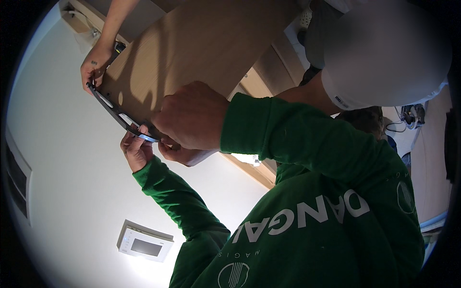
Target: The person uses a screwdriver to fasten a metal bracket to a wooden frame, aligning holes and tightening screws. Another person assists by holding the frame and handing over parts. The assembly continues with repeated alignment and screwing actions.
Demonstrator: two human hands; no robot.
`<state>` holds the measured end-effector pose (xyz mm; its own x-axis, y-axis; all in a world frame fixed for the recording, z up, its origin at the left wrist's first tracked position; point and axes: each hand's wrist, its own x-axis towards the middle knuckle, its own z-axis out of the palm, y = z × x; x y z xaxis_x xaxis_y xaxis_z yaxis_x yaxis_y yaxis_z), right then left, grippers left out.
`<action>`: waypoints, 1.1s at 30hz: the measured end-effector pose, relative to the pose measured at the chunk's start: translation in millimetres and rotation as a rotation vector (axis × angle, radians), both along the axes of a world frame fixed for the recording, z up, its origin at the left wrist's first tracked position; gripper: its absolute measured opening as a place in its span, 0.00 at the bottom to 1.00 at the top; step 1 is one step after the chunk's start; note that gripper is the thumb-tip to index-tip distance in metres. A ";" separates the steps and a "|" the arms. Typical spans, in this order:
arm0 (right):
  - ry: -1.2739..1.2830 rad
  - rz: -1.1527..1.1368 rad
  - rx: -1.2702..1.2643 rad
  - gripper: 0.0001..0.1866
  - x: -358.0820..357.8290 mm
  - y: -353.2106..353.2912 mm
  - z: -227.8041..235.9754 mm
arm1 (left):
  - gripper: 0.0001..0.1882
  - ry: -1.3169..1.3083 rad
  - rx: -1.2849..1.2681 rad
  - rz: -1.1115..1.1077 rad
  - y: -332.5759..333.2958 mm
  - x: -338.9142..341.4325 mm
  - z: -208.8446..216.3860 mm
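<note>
A long, dark slim bar (111, 110) with pale openings runs along the edge of a wood-grain panel (201, 43). My left hand (137, 150) pinches the bar near its lower end, beside a bluish bright spot. Over the panel's corner my right hand (192, 117) is curled closed, its fingertips hidden from me. Just below it, another bare hand (187, 154), apparently a co-worker's, touches the same corner. At the upper left, a hand (98, 62) on a bare arm from the top edge grips the bar's other end.
A co-worker in a pale cap (384, 53) leans in close on the right. On the white wall (62, 158) hangs a screen unit (145, 242), with a dark framed opening (17, 177) farther left. Wooden frame pieces (261, 77) stand behind the panel. Cables (398, 122) lie at the right.
</note>
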<state>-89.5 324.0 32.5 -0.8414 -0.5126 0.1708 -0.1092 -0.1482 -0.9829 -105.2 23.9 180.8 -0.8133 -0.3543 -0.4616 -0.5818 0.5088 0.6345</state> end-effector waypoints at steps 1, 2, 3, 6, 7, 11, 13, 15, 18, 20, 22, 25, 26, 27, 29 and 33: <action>0.005 0.003 0.006 0.06 -0.3 -1.2 0.7 | 0.11 -0.006 0.005 -0.004 0.5 0.6 -0.5; 0.015 -0.059 0.000 0.06 -0.6 -3.2 1.6 | 0.12 -0.011 0.011 -0.010 1.5 1.0 -0.7; 0.025 -0.120 -0.007 0.08 -0.7 -5.2 2.2 | 0.12 -0.007 0.038 -0.004 3.4 1.0 -1.0; 0.048 -0.191 -0.020 0.11 2.2 -9.2 -0.5 | 0.15 0.000 0.021 0.001 10.6 -0.3 -3.3; 0.053 -0.196 -0.024 0.11 3.5 -10.0 -2.1 | 0.13 0.005 0.022 0.006 13.3 -0.6 -3.8; 0.041 -0.190 -0.001 0.11 2.1 -14.1 -7.7 | 0.11 -0.002 0.019 0.053 22.1 -1.5 -3.9; 0.036 -0.173 0.004 0.11 2.7 -13.6 -10.4 | 0.11 -0.005 0.010 0.056 24.9 -1.5 -4.2; 0.041 -0.146 -0.021 0.11 3.2 -12.9 -11.2 | 0.11 0.002 0.019 0.077 27.0 -1.4 -4.5; 0.061 -0.170 -0.027 0.10 4.6 -12.8 -9.8 | 0.12 -0.004 -0.004 0.066 28.5 -1.0 -4.6; 0.077 -0.175 0.000 0.10 6.0 -14.4 -7.9 | 0.12 -0.013 -0.003 0.049 27.8 -0.5 -4.3; 0.101 -0.179 0.035 0.10 7.2 -17.6 -6.3 | 0.12 -0.014 0.015 0.032 25.1 0.0 -3.2; 0.176 -0.213 0.078 0.10 8.7 -24.0 -5.0 | 0.13 -0.007 0.052 -0.013 18.7 1.2 -1.9; 0.217 -0.250 0.100 0.11 8.8 -26.4 -3.5 | 0.13 -0.001 0.060 -0.021 16.8 2.0 -2.0; 0.262 -0.287 0.126 0.12 8.7 -28.2 -1.7 | 0.13 0.006 0.069 -0.029 15.7 2.3 -2.0; 0.305 -0.296 0.155 0.13 7.8 -29.1 1.3 | 0.13 0.012 0.036 -0.027 16.2 2.5 -3.6; 0.363 -0.222 0.195 0.11 -0.6 -23.0 7.9 | 0.15 -0.053 -0.060 -0.054 30.4 1.4 -5.6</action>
<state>-90.2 301.0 40.4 -0.8378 -0.3792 0.3928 -0.4597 0.1017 -0.8822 -103.8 54.3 175.2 -0.8069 -0.3391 -0.4836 -0.5845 0.5762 0.5713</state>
